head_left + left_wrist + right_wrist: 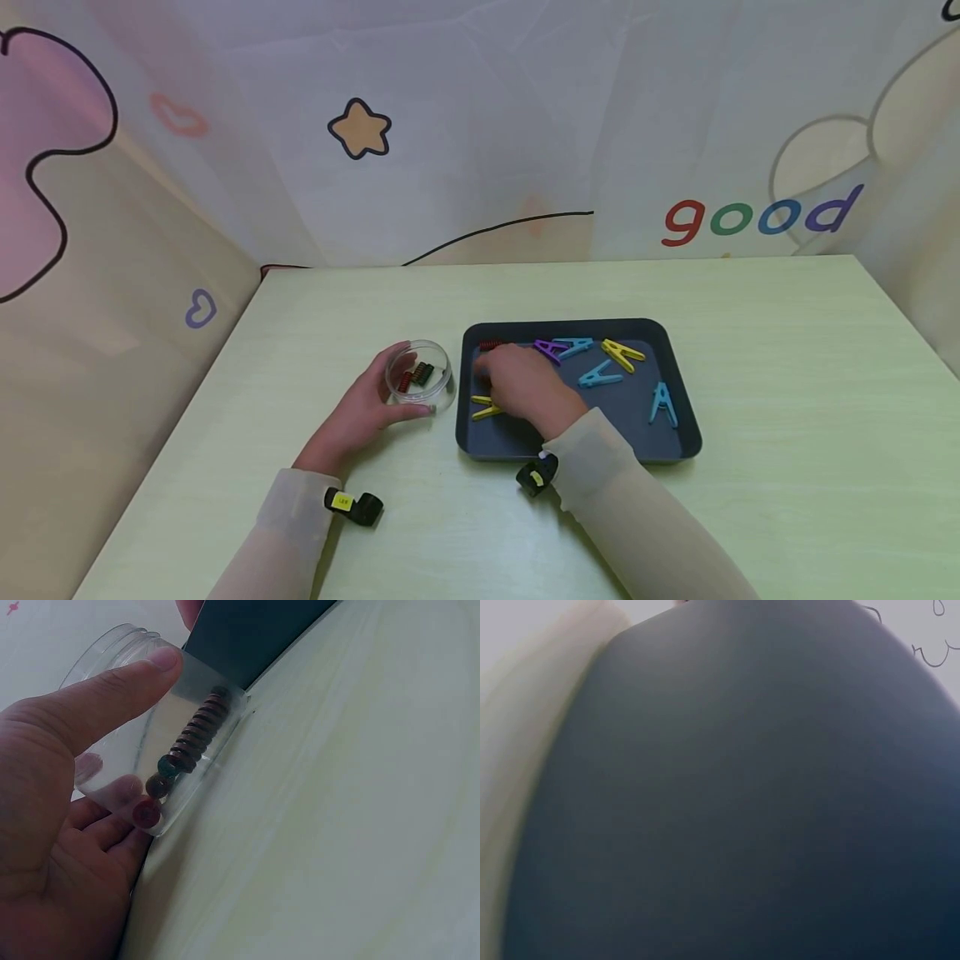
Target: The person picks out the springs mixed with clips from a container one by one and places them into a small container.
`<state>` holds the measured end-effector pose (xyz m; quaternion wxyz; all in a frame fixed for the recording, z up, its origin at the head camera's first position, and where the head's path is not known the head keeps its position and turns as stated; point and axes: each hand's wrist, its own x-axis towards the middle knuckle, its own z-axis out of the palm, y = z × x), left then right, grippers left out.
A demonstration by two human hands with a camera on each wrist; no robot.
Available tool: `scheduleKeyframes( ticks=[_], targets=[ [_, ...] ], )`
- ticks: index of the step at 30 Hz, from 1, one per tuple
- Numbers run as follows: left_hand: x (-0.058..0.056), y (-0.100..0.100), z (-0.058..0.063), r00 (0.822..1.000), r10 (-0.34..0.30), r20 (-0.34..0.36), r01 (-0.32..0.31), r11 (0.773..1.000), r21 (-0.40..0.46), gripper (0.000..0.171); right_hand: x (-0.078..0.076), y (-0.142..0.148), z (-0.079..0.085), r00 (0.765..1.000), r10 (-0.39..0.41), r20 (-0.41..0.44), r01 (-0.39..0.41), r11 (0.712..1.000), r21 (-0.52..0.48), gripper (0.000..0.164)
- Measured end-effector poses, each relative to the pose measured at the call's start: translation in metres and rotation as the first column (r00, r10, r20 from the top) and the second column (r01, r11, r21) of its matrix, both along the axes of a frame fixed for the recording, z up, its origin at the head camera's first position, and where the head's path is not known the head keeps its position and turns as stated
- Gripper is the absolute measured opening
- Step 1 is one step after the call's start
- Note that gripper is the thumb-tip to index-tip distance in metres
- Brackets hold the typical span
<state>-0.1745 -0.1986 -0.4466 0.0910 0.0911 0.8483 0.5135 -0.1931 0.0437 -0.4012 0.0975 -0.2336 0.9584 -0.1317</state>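
Note:
My left hand point(367, 404) grips a clear plastic jar point(442, 396) on the table, thumb along its near side and fingers round the other. Inside lie several small coil springs point(199, 731), some red, some dark green. Over the left part of a dark grey tray point(577, 450) is my right hand point(528, 387), back upward, fingertips pointing down and left. A red spring point(491, 344) lies just beyond its knuckles, at the tray's far left. Whether these fingers pinch anything I cannot tell. A yellow clothespin point(486, 412) shows partly beneath this hand.
In the tray are more clothespins: a purple one point(551, 348), a yellow one point(622, 353) and several blue ones point(662, 404). The tray's raised rim stands close to the jar's right side. The pale table point(787, 400) reaches back to a printed cloth backdrop point(480, 125).

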Motion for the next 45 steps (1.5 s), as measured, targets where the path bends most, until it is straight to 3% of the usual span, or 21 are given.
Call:
scheduleKeyframes(
  ticks=[4, 9, 15, 23, 33, 45],
  targets=[
    [0.000, 0.000, 0.000, 1.000, 0.002, 0.002, -0.002, 1.000, -0.004, 0.096, -0.001, 0.000, -0.001, 1.000, 0.005, -0.021, -0.005, 1.000, 0.001, 0.016],
    [0.001, 0.000, 0.000, 1.000, 0.005, 0.002, -0.005, 1.000, -0.011, 0.097, -0.002, -0.001, -0.003, 0.998, -0.014, -0.060, 0.011, 0.999, -0.043, 0.017],
    [0.000, 0.000, 0.000, 1.000, 0.005, -0.001, -0.005, 1.000, -0.009, 0.098, -0.003, -0.002, -0.001, 0.998, -0.050, -0.040, 0.046, 0.993, -0.110, 0.019],
    [0.000, 0.000, 0.001, 1.000, 0.005, 0.001, -0.005, 1.000, -0.005, 0.097, -0.002, -0.002, 0.003, 0.997, -0.044, -0.064, 0.033, 0.986, -0.161, 0.015],
    [0.001, 0.000, 0.001, 1.000, 0.004, -0.009, -0.004, 1.000, 0.000, 0.098, -0.002, -0.002, 0.006, 0.993, -0.057, -0.099, 0.026, 0.955, -0.294, 0.016],
    [0.000, 0.000, 0.000, 1.000, 0.004, -0.001, -0.004, 1.000, 0.005, 0.097, 0.002, -0.001, 0.008, 0.990, -0.073, -0.121, 0.025, 0.933, -0.360, 0.012]
  ],
)
